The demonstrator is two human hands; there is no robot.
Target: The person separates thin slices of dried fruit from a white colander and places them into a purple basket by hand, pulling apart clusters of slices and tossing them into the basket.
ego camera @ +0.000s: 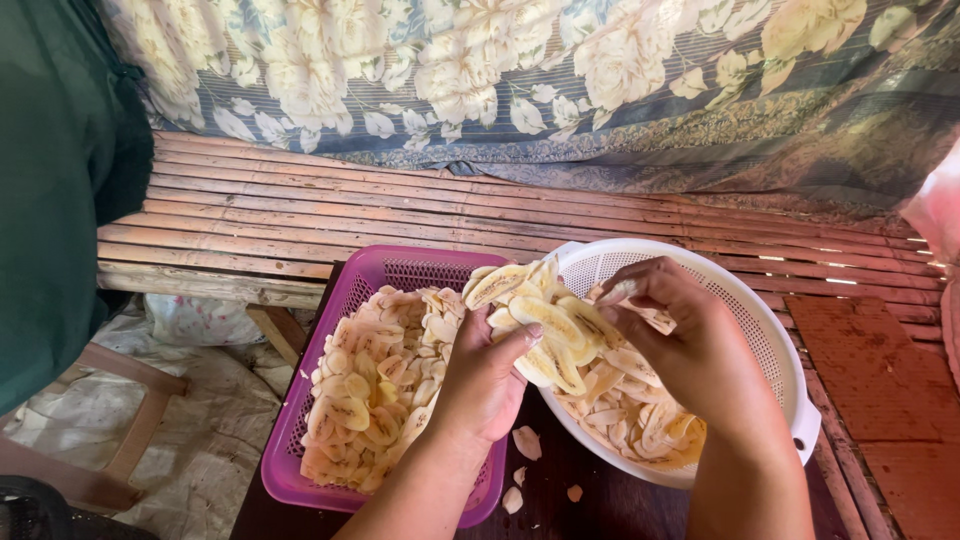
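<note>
both hands (590, 350) grip thin oval pale banana slices (545, 325).

the left hand (487, 375) covers part of the pale banana slices (375, 395) in the purple basket (345, 300), and its palm side is turned away, so how many slices its fingers pinch cannot be told. the right hand (690, 350) hides much of the white colander (770, 330) interior and the slices beneath it. both forearms run off the bottom edge. the basket's near corner sits behind the left wrist. a green cloth (55, 190) is cut by the left edge; what it belongs to is unclear. a pink shape (938, 210) at the right edge is cropped and blurred. the flowered fabric (520, 70) continues past the top.
</note>
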